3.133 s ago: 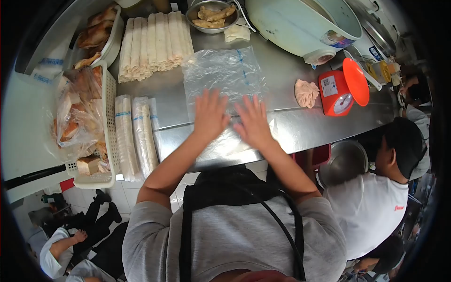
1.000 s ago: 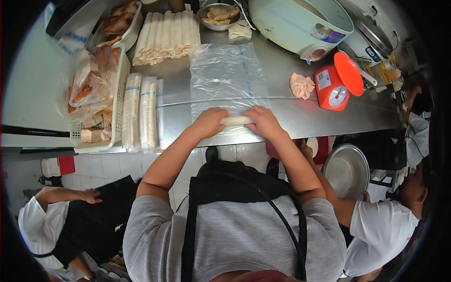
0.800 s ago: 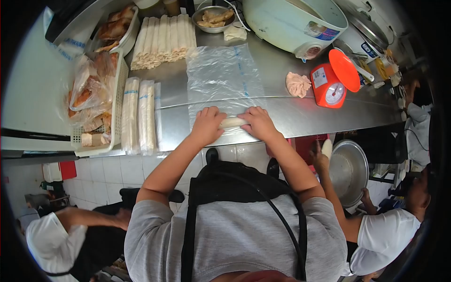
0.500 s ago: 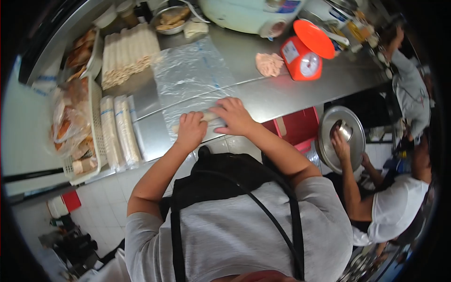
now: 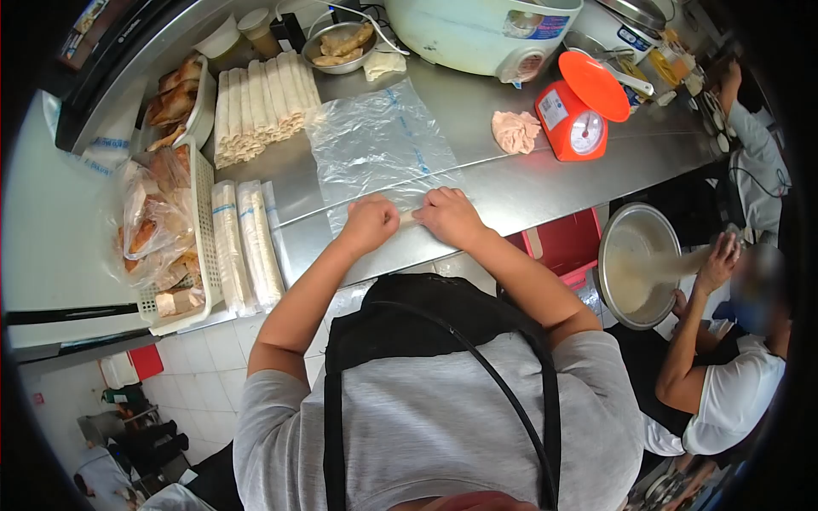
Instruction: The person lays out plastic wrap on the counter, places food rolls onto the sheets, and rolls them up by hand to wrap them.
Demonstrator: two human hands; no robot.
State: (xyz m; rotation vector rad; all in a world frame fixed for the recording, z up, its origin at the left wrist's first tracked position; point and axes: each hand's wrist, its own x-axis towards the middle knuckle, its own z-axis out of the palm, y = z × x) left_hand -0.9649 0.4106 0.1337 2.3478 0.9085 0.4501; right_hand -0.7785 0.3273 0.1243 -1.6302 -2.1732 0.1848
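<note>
My left hand (image 5: 371,223) and my right hand (image 5: 450,217) are at the front edge of the steel counter, a small gap apart. Both have fingers curled round a pale roll (image 5: 407,219); only a short piece shows between them. Behind them a clear plastic sheet (image 5: 366,140) with blue print lies flat, its near end reaching my hands. To the left lie two plastic-wrapped bundles (image 5: 258,247) of pale rolls. A stack of long pale rolls (image 5: 264,106) sits behind these bundles.
A lump of pink paste (image 5: 515,132) lies beside a red scale (image 5: 569,119). A white basket (image 5: 200,213) of bagged browned meat stands left. Behind are a metal bowl (image 5: 339,51) and a large pale green tub (image 5: 460,34). At right, a co-worker handles a metal basin (image 5: 607,264).
My fingers, flatter on the roll before, are now curled in round it. The co-worker's hand has lifted out of the basin, with pale liquid pouring. The whole view has shifted slightly.
</note>
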